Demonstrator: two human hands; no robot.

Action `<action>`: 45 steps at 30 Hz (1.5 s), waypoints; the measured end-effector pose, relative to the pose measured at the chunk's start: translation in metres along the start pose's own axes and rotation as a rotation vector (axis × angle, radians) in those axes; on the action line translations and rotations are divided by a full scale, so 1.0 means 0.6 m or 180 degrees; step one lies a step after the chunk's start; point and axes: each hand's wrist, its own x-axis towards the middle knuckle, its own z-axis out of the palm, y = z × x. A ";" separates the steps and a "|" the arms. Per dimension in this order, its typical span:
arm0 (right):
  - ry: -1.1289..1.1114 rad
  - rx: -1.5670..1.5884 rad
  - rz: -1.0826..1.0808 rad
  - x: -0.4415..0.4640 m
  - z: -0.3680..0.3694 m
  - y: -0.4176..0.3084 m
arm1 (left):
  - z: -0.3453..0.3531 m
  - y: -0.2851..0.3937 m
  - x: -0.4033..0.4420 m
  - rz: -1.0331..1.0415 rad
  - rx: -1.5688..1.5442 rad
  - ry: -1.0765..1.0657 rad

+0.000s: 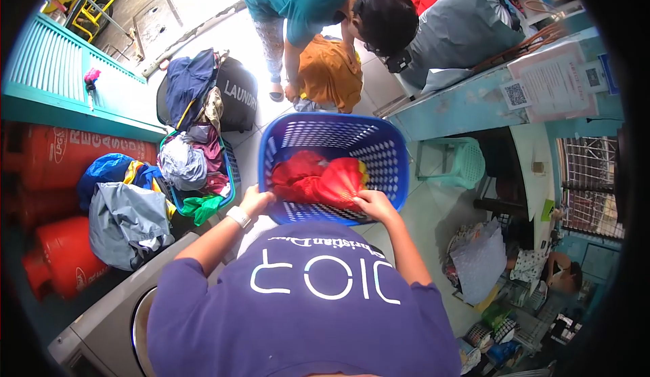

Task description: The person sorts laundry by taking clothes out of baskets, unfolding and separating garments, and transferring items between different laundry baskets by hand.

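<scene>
A blue plastic laundry basket (401, 174) stands on the floor in front of me. Inside it lies a bundle of red cloth (298, 177), with a bit of yellow at its right side. My right hand (376, 205) pinches the right end of this cloth and pulls it into fanned folds near the basket's near right corner. At the near left corner, my left hand (254, 202), with a white watch on the wrist, is closed at the basket's rim; its fingertips are partly hidden.
Across the basket a person in a teal shirt (311, 1) bends over an orange-brown cloth (330, 72). To the left are a second basket of clothes (233, 174), a black laundry bag (240, 96) and red gas cylinders (68, 248). A green plastic stool (467, 163) stands right.
</scene>
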 end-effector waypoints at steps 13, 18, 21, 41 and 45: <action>0.2542 0.0988 0.0543 -0.008 -0.038 0.228 | 0.362 0.146 0.283 0.0637 0.1455 -0.0328; 0.1854 0.1215 0.0770 0.037 0.035 0.256 | 0.389 0.094 0.400 0.1299 0.1038 0.0709; 0.1838 0.0299 0.0262 0.055 0.072 0.258 | 0.325 0.131 0.335 -0.0087 -0.0221 -0.0267; 0.0792 -0.1588 0.0184 0.205 0.004 0.137 | -0.291 -0.241 0.125 -0.1145 -0.0192 0.2141; 0.0716 -0.1525 0.0234 0.233 0.006 0.182 | -0.342 -0.217 0.151 -0.0874 0.1395 0.2017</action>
